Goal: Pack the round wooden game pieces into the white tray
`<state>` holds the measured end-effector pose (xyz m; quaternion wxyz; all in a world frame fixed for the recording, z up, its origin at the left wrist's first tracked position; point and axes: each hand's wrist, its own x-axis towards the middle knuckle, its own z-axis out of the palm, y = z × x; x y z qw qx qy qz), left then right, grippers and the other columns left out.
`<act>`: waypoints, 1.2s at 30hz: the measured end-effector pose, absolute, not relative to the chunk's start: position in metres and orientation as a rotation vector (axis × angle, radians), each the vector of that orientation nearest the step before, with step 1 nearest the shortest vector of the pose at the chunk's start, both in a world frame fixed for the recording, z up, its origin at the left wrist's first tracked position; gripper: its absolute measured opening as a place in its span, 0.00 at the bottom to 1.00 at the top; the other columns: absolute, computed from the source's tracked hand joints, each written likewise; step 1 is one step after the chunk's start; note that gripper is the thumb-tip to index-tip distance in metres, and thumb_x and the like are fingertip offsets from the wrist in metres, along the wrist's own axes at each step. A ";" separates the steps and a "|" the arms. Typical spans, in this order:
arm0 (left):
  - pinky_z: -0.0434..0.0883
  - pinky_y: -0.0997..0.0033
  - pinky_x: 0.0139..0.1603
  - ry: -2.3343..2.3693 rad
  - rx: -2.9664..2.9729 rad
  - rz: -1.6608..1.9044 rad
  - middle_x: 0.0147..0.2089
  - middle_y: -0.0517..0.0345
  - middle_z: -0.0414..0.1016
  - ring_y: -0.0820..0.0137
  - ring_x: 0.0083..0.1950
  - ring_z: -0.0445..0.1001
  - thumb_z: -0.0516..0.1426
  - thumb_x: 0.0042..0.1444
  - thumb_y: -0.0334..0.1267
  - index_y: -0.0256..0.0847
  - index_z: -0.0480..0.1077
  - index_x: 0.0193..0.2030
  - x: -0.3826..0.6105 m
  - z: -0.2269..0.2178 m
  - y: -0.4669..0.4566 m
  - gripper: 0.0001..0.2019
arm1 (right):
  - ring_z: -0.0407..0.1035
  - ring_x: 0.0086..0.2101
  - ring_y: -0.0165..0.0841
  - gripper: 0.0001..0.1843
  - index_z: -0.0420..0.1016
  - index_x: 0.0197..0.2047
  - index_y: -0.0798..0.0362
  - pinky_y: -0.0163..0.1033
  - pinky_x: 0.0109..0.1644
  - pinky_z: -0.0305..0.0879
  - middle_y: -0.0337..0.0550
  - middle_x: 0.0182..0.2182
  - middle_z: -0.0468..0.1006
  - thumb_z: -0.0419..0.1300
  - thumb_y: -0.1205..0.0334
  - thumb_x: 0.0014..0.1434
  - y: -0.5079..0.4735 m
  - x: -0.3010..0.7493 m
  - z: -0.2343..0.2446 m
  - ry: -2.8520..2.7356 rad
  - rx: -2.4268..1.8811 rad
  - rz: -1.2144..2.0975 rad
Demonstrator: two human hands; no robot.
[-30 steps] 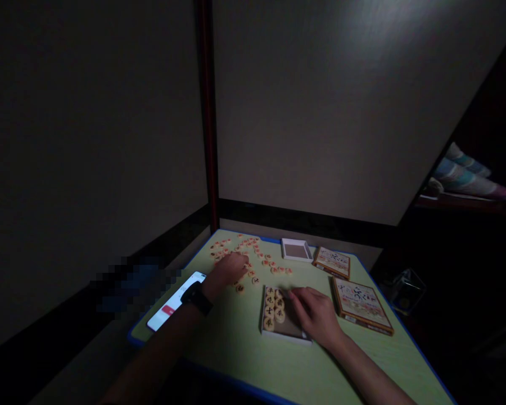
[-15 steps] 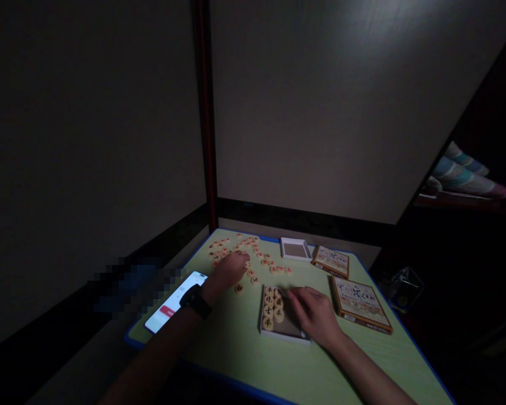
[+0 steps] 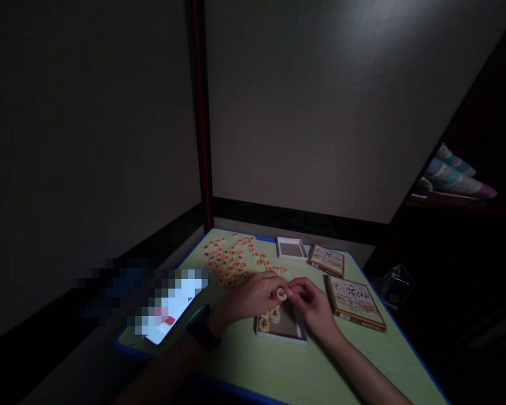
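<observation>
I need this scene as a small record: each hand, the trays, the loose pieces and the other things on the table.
Left hand: pinches a round piece over the near tray
Right hand: beside that piece; contact unclear
Near tray: pieces inside, partly hidden
Far tray: near the table's back edge
Loose pieces: scattered behind the left hand, many marked red
Other: two printed boxes, right; lit phone, left

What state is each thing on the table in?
Black-marked round cream piece: held by left hand
Near white rectangular tray: open, partly filled
Far white rectangular tray: open
Red-marked round cream pieces: scattered loose
Flat rectangular phone: screen lit
Two flat printed boxes: face up
</observation>
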<state>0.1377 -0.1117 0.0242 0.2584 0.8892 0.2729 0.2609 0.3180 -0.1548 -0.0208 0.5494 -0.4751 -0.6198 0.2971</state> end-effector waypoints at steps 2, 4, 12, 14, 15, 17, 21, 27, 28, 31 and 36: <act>0.68 0.71 0.40 0.709 2.223 0.715 0.36 0.59 0.76 0.70 0.37 0.72 0.60 0.50 0.29 0.41 0.75 0.40 0.141 0.019 -0.106 0.09 | 0.69 0.24 0.31 0.22 0.70 0.35 0.53 0.35 0.28 0.65 0.39 0.23 0.76 0.67 0.44 0.50 -0.151 0.322 -0.020 -1.407 -1.070 0.829; 0.68 0.71 0.37 0.631 1.932 0.690 0.34 0.59 0.75 0.71 0.35 0.72 0.64 0.45 0.30 0.39 0.74 0.39 0.143 0.013 -0.098 0.12 | 0.66 0.22 0.29 0.23 0.70 0.36 0.53 0.34 0.26 0.62 0.37 0.21 0.74 0.69 0.44 0.48 -0.150 0.326 -0.018 -1.398 -1.042 0.933; 0.66 0.74 0.35 0.341 1.412 0.529 0.33 0.60 0.74 0.75 0.32 0.72 0.70 0.42 0.41 0.37 0.65 0.40 0.132 0.009 -0.087 0.22 | 0.65 0.26 0.29 0.21 0.77 0.39 0.52 0.34 0.29 0.63 0.37 0.26 0.72 0.70 0.47 0.48 -0.160 0.323 -0.009 -1.584 -1.073 0.882; 0.65 0.75 0.33 0.314 1.386 0.504 0.32 0.61 0.73 0.76 0.31 0.72 0.69 0.44 0.43 0.38 0.63 0.40 0.128 0.007 -0.088 0.22 | 0.66 0.28 0.31 0.17 0.79 0.42 0.51 0.35 0.30 0.63 0.39 0.28 0.72 0.68 0.50 0.53 -0.165 0.319 -0.007 -1.707 -1.070 0.709; 0.65 0.76 0.33 0.311 1.384 0.491 0.32 0.61 0.73 0.76 0.31 0.72 0.69 0.45 0.43 0.38 0.63 0.40 0.127 0.005 -0.089 0.22 | 0.66 0.29 0.31 0.15 0.79 0.43 0.50 0.35 0.30 0.63 0.40 0.29 0.71 0.66 0.52 0.55 -0.167 0.318 -0.006 -1.773 -1.059 0.615; 0.65 0.75 0.34 0.316 1.405 0.457 0.33 0.60 0.74 0.75 0.33 0.73 0.69 0.45 0.44 0.38 0.63 0.40 0.126 0.002 -0.088 0.23 | 0.66 0.30 0.32 0.13 0.80 0.46 0.49 0.35 0.31 0.63 0.42 0.30 0.72 0.63 0.55 0.59 -0.172 0.318 -0.002 -1.882 -1.036 0.475; 0.66 0.73 0.35 0.399 1.506 0.528 0.33 0.58 0.74 0.73 0.34 0.73 0.68 0.45 0.46 0.38 0.64 0.39 0.127 0.001 -0.085 0.22 | 0.67 0.29 0.31 0.10 0.79 0.43 0.50 0.35 0.31 0.63 0.40 0.28 0.72 0.64 0.59 0.58 -0.178 0.324 0.010 -2.001 -1.160 0.419; 0.58 0.76 0.26 0.656 1.575 0.898 0.23 0.67 0.64 0.79 0.25 0.63 0.65 0.47 0.51 0.39 0.61 0.28 0.123 0.007 -0.078 0.20 | 0.68 0.24 0.30 0.05 0.79 0.29 0.51 0.33 0.26 0.57 0.35 0.22 0.75 0.65 0.70 0.49 -0.175 0.339 0.014 -2.191 -1.419 0.636; 0.56 0.76 0.25 0.686 1.577 0.914 0.22 0.68 0.63 0.79 0.24 0.61 0.64 0.47 0.51 0.39 0.60 0.28 0.122 0.007 -0.077 0.20 | 0.68 0.24 0.30 0.04 0.79 0.28 0.51 0.32 0.25 0.57 0.35 0.22 0.75 0.65 0.70 0.49 -0.175 0.339 0.013 -2.220 -1.401 0.670; 0.55 0.76 0.25 0.703 1.588 0.909 0.21 0.68 0.61 0.78 0.23 0.60 0.63 0.47 0.52 0.40 0.60 0.27 0.120 0.007 -0.076 0.20 | 0.67 0.24 0.30 0.04 0.79 0.26 0.51 0.32 0.25 0.57 0.35 0.22 0.75 0.64 0.69 0.50 -0.175 0.339 0.010 -2.274 -1.319 0.693; 0.57 0.76 0.25 0.700 1.639 0.902 0.23 0.67 0.62 0.78 0.24 0.61 0.63 0.47 0.51 0.39 0.61 0.27 0.120 0.006 -0.078 0.19 | 0.66 0.24 0.30 0.03 0.79 0.26 0.50 0.32 0.26 0.57 0.35 0.21 0.74 0.65 0.66 0.50 -0.176 0.339 0.009 -2.308 -1.227 0.648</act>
